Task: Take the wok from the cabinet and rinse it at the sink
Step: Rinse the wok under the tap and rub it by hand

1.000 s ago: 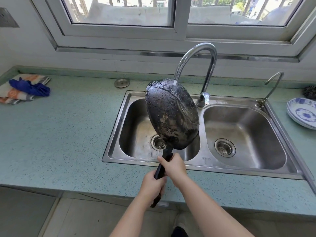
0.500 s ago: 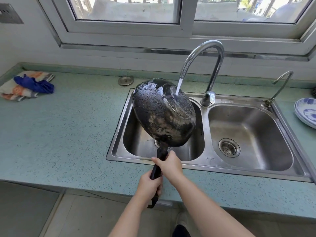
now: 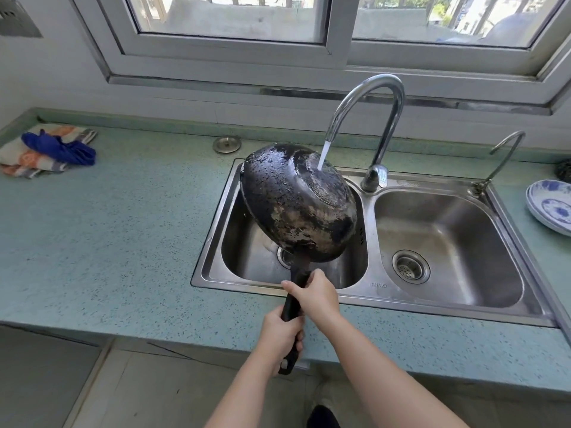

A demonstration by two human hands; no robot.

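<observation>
Speckled teal surface, far-left corner: striped cloth under crumpled blue rag. Double-bowl stainless steel sink, both bowls bare but for drain strainers. Blackened round-bottomed wok, over the left bowl, underside up and tilted, probably so runoff drops into the bowl. Chrome gooseneck tap, stream striking the wok's base. Stacked blue-and-white plates, far right. Right hand, fingers wrapped round the black handle's upper part; left hand, clenched lower, likely for leverage.
</observation>
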